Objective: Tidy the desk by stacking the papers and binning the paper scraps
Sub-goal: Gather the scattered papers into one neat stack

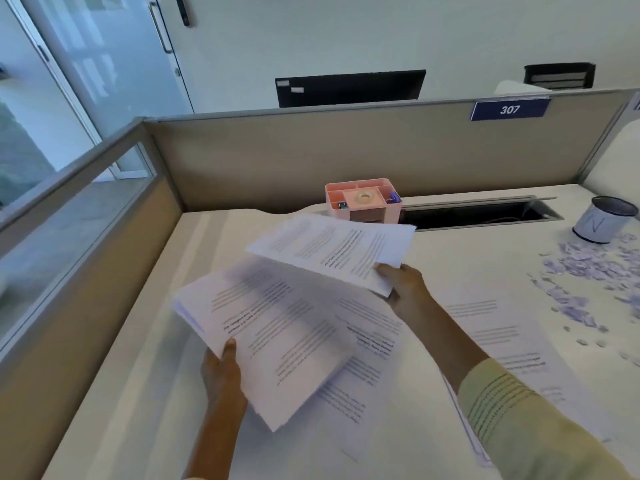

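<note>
Plainly, left hand (221, 372) grips a thick printed stack (273, 344); right hand (405, 285) pinches flat sheets (332, 249).

Two bare hands and forearms in view, entering from 6 o'clock edge. Left hand (221, 372) at about 7 o'clock: no ring, watch or band visible; forearm bare down to frame edge, thin pale strip there possibly sleeve hem, too little shown to tell. Right hand (407, 289) right of centre: wrist and lower forearm bare. Sleeve (526, 420) at about 5 o'clock: pale yellow-green, loose, knit-like fabric; rows of thin dark horizontal stripes near cuff.
</note>
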Demonstrator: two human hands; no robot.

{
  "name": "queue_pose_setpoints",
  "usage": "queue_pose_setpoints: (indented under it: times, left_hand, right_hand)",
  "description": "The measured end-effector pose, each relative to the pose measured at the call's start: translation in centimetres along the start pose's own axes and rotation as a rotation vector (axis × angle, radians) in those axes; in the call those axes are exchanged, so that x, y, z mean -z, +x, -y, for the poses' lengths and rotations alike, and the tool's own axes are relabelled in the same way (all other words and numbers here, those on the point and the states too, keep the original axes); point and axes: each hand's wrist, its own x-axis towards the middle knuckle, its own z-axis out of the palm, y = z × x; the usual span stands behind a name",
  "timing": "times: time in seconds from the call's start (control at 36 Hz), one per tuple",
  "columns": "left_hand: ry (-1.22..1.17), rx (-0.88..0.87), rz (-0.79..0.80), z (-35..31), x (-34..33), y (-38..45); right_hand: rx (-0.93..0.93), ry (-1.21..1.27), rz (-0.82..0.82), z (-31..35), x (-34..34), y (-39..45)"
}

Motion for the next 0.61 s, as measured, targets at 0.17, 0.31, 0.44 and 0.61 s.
queue_pose_setpoints:
  times: [0.17, 0.31, 0.44, 0.61]
  left_hand:
    - [-0.123, 0.149, 0.026, 0.6, -1.4, -1.0]
    - [-0.155, 0.209, 0.06, 1.0, -1.5, -0.8]
    - [-0.019, 0.136, 0.071, 1.8, -1.0, -0.5]
    - [0.147, -0.073, 0.031, 0.7, 0.1, 1.0]
  right_hand:
    - [-0.155, -0.244, 0.06, -7.2, -0.9, -2.3]
    - [-0.179, -0.474, 0.131, -11.9, -0.6, -4.1]
    - [-0.168, -0.589, 0.348, -12.4, -0.1, -5.1]
    - [0.093, -0.952, 0.261, -9.2, 1.1, -2.4]
